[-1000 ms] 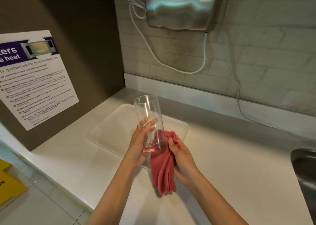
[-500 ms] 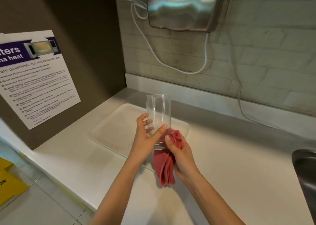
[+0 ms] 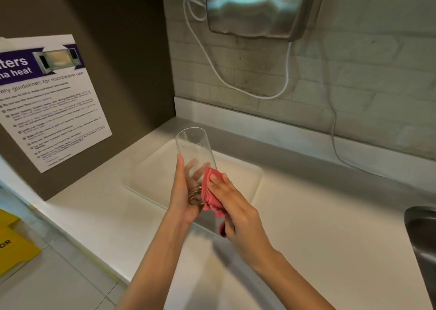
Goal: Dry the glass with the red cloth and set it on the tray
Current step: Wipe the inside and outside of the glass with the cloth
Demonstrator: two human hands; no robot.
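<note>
Since half a second ago our glass (image 3: 194,154) has tipped from near upright to leaning, mouth up and away toward the wall, base low toward us. Our left hand (image 3: 182,191) now cups the lower part and base from the left, thumb along the near side, fingers (image 3: 197,171) visible through the wall behind it; closed around the glass, a firm hold. Our right hand (image 3: 232,203) has come up over the red cloth (image 3: 210,194) and presses it flat against the right side of the glass near the base, fingers extended rather than curled; a tail of cloth hangs below the palm. Cloth touches glass low down only; upper half and rim are bare.

Glass is in the air above the near edge of the white tray (image 3: 151,175), not resting on it. Tray lies flat on the white counter (image 3: 330,227) in the corner. Sink (image 3: 422,234) edge at far right, well apart. Metal dryer (image 3: 259,7) on the tiled wall above, its cord (image 3: 236,83) looping down. Microwave notice (image 3: 47,102) on the left wall.
</note>
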